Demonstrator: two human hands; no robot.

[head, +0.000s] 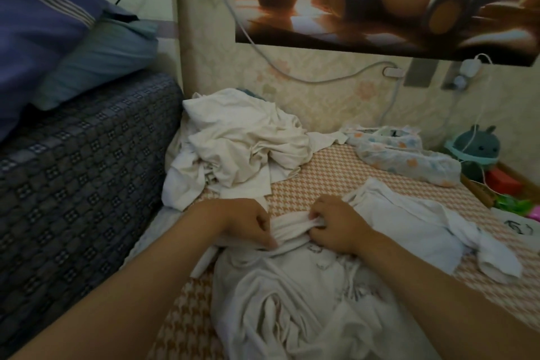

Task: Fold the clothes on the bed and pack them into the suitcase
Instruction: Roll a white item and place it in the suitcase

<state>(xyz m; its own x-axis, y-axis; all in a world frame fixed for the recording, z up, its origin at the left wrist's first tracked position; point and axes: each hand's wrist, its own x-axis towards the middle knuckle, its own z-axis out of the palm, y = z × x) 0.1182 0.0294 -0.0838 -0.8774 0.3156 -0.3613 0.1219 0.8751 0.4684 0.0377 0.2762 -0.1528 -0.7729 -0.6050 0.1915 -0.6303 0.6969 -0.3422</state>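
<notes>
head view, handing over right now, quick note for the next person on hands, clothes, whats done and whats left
Hands: the left hand and right hand both grip the bunched top edge of the white garment, which lies crumpled in front on the bed.
Far left, by the wall: the pile of white clothes, unfolded.
Right: a second white garment, spread loosely, unfolded.
The suitcase is not in view.
Done: nothing visibly folded or packed.
Left: fold the held garment, then the other pieces, and pack all into the suitcase.
</notes>
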